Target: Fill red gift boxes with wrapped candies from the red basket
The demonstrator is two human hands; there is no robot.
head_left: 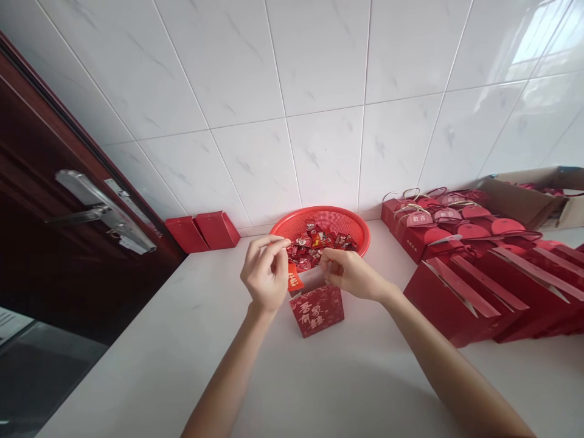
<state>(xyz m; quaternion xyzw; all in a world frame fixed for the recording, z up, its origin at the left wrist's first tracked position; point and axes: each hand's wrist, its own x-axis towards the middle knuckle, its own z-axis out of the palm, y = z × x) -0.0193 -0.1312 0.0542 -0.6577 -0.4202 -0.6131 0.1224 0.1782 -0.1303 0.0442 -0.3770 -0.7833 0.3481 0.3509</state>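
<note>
A small red gift box (318, 311) with gold characters stands with its top open on the white counter. My left hand (266, 274) is just left of the box's opening, thumb and fingers pinched together; what lies in the pinch is too small to make out. Right beside it, an orange packet (294, 278) with yellow writing shows at the box's mouth. On the opposite side, my right hand (352, 274) is closed with its fingertips over the box's far right edge, and whatever it grips is hidden. Behind both hands sits a red plastic basket (364, 234) holding many wrapped candies (314, 238).
Rows of red gift boxes (449, 295) crowd the counter's right side, with corded-handle boxes (422, 222) behind them. A cardboard carton (515, 201) stands at the far right. Two red boxes (216, 230) lean near the dark door (55, 243) on the left. A tiled wall (246, 73) closes the back.
</note>
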